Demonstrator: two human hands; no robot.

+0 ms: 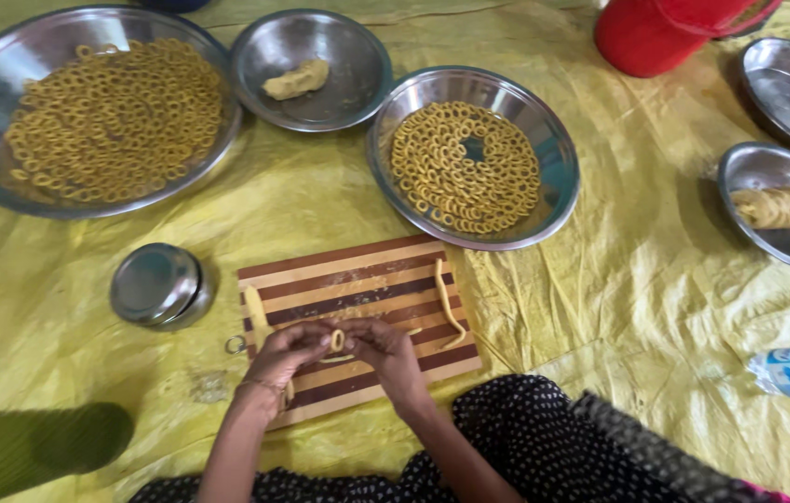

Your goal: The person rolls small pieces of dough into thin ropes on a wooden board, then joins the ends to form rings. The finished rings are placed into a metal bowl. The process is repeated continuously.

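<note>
We are pinching a small dough ring between our left hand and right hand, both closed on it. We are working over the near edge of a striped wooden board.

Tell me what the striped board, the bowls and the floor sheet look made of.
Striped board: wood, judging by alternating dark and light glued strips, matte. Bowls: polished metal, likely steel, with mirror-like reflections. Floor sheet: thin yellow plastic, crinkled and slightly glossy.
</note>
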